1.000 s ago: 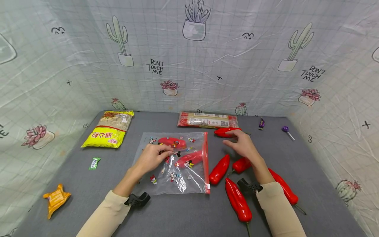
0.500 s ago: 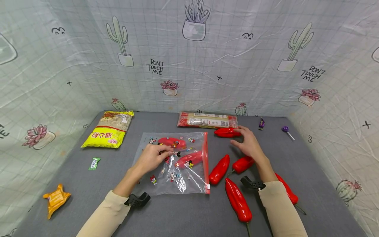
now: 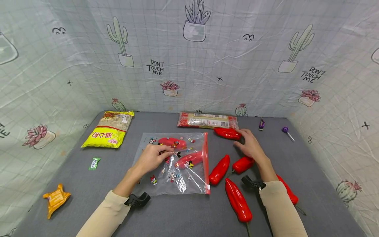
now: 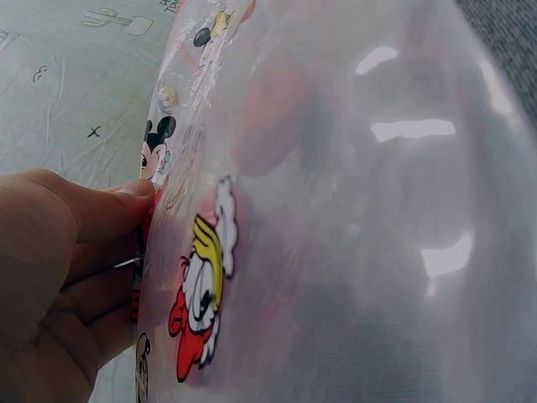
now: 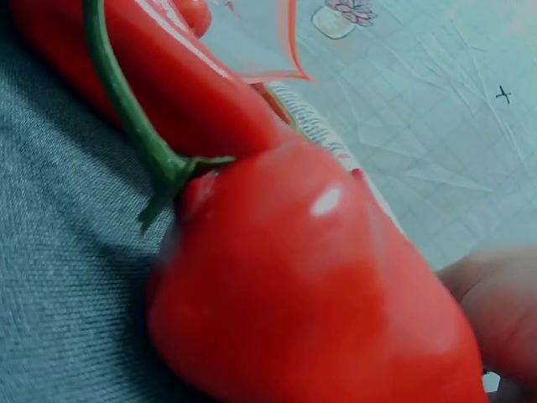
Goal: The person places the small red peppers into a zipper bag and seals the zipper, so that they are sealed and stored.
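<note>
My left hand [image 3: 154, 156] lies over a clear zip bag [image 3: 185, 179] with cartoon prints and a red zip edge. In the left wrist view, the thumb and fingers of the left hand [image 4: 67, 260] pinch the bag's film [image 4: 352, 252]. Two red peppers show through the plastic. At the back, my right hand [image 3: 251, 144] holds the stem end of another red pepper [image 3: 225, 133], fingers at its far side and thumb at its near side. In the right wrist view a nearer pepper [image 5: 310, 285] hides most of the right hand [image 5: 499, 311].
Several more red peppers [image 3: 238, 200] lie right of the bag. A long red-and-clear packet [image 3: 207, 120] sits behind the held pepper. Around the table are a yellow food bag [image 3: 108, 130], a green sweet [image 3: 94, 163], an orange packet [image 3: 57, 199], a purple sweet [image 3: 262, 124] and a lollipop [image 3: 285, 129].
My right hand has moved rightward to the far pepper's stem end. That pepper has turned a little, its stem end now nearer me. The left hand and bag stay put.
</note>
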A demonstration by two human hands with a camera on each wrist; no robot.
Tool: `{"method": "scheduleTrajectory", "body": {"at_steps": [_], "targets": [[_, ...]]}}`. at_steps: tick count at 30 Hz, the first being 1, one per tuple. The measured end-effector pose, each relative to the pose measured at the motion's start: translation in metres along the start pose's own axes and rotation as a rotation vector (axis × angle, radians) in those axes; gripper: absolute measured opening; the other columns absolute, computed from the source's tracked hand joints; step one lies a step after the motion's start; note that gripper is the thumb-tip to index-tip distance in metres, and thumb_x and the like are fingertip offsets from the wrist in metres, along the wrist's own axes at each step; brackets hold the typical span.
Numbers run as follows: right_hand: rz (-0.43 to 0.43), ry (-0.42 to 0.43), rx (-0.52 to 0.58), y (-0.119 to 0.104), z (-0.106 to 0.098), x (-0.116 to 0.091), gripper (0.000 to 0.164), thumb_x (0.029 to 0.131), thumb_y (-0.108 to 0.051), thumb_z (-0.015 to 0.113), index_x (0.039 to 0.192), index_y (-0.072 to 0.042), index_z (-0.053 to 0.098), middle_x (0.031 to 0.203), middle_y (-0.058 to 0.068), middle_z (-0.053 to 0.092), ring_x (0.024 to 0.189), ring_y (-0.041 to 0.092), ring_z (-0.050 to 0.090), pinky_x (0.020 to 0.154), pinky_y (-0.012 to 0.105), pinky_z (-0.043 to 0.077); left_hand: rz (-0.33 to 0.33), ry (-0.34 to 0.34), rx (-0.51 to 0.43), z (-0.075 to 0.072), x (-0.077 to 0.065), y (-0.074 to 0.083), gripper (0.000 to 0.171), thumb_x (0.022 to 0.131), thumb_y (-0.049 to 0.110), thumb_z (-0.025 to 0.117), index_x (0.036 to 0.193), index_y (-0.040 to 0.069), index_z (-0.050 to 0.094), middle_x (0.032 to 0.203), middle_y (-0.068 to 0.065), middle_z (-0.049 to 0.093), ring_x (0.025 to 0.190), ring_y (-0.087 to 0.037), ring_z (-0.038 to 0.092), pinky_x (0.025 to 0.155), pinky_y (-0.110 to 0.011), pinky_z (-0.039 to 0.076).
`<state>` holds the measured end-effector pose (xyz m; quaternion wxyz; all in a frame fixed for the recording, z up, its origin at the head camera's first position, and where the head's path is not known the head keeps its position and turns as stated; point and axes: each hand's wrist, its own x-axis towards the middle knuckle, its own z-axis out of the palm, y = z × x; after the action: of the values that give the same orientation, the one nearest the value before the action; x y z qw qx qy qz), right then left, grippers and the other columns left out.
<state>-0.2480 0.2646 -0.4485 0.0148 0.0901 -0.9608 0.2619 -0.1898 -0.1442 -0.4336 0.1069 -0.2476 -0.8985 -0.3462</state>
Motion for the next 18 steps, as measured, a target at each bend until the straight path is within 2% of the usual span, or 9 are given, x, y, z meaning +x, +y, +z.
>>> {"method": "scheduleTrajectory", "body": {"at_steps": [4, 11, 18], "targets": [[0.030, 0.010, 0.003, 0.002, 0.001, 0.000, 0.051, 0.089, -0.021, 0.063, 0.135, -0.006, 0.047, 0.133, 0.021, 0.045, 0.126, 0.039, 0.042, 0.105, 0.055, 0.032, -0.018, -0.012, -0.004, -0.001, 0.000, 0.001, 0.011, 0.086, 0.020, 0.069, 0.094, 0.017, 0.076, 0.094, 0.004, 0.074, 0.077, -0.004, 0.063, 0.065, -0.022, 0.047], [0.054, 0.019, 0.011, 0.003, 0.000, -0.001, 0.045, 0.089, -0.021, 0.063, 0.131, -0.008, 0.052, 0.135, 0.021, 0.050, 0.127, 0.039, 0.043, 0.105, 0.055, 0.033, -0.027, -0.018, -0.010, -0.001, 0.000, 0.000, 0.012, 0.086, 0.021, 0.069, 0.094, 0.016, 0.076, 0.094, 0.003, 0.074, 0.073, -0.003, 0.061, 0.063, -0.021, 0.045], [0.067, 0.023, 0.059, 0.003, -0.013, -0.005, 0.042, 0.088, -0.021, 0.064, 0.127, -0.010, 0.056, 0.126, 0.019, 0.058, 0.114, 0.035, 0.054, 0.097, 0.052, 0.041, -0.015, -0.003, -0.002, -0.001, 0.000, 0.000, 0.012, 0.086, 0.022, 0.069, 0.094, 0.016, 0.076, 0.093, 0.003, 0.074, 0.069, -0.002, 0.057, 0.060, -0.019, 0.043]]}}
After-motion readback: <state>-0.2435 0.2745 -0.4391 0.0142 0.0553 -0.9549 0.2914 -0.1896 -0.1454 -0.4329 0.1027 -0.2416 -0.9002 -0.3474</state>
